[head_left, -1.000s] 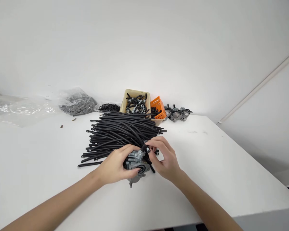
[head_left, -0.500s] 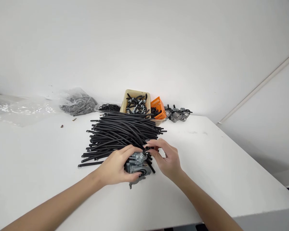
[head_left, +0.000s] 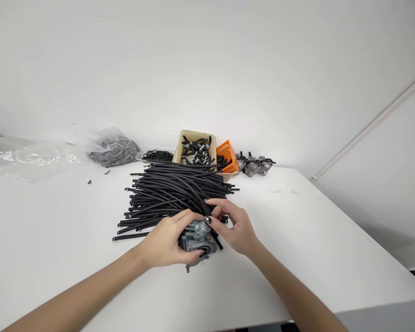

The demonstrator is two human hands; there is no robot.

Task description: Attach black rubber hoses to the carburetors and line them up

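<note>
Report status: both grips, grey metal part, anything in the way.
Left grip: around grey metal part. Right grip: at its upper end. Pile of long black tubes close behind, apparently not blocking.

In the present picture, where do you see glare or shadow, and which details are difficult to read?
Head view: bright glints on the clear plastic film at left; head view: soft grey shadow on the wall beside the table at right; head view: some black tubes merge darkly, and the left hand hides part of the metal part.
</note>
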